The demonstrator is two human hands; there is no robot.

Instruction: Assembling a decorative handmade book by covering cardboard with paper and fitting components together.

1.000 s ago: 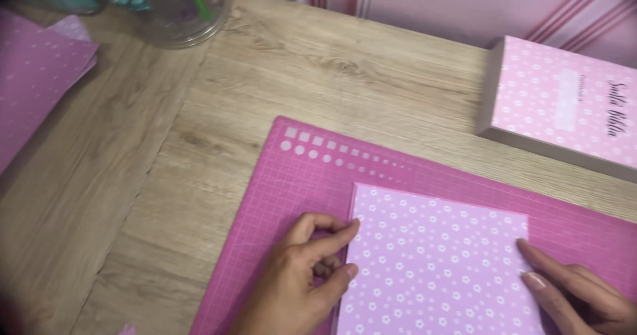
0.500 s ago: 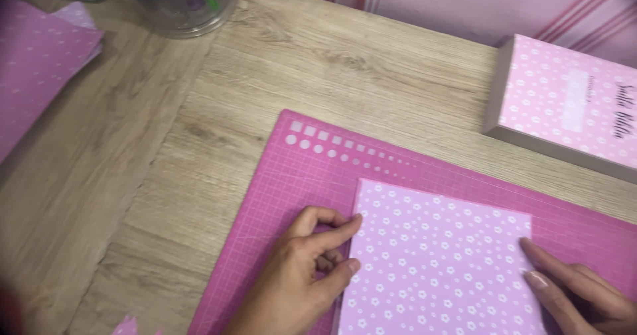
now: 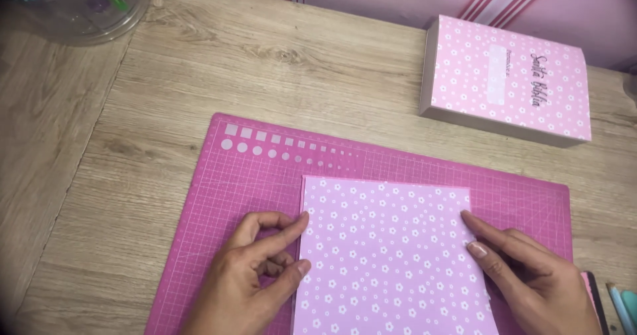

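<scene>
Surface: light wooden table (image 3: pixel 199 69).
Under the fingers: pink gridded cutting mat (image 3: pixel 252 176).
Beyond the fingertips, right: pink flower-patterned rectangular box (image 3: pixel 507 76).
Beyond the fingertips, far left: clear plastic round container (image 3: pixel 73 10).

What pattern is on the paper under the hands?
Small white flowers on light pink paper, clearest in the head view.
</scene>
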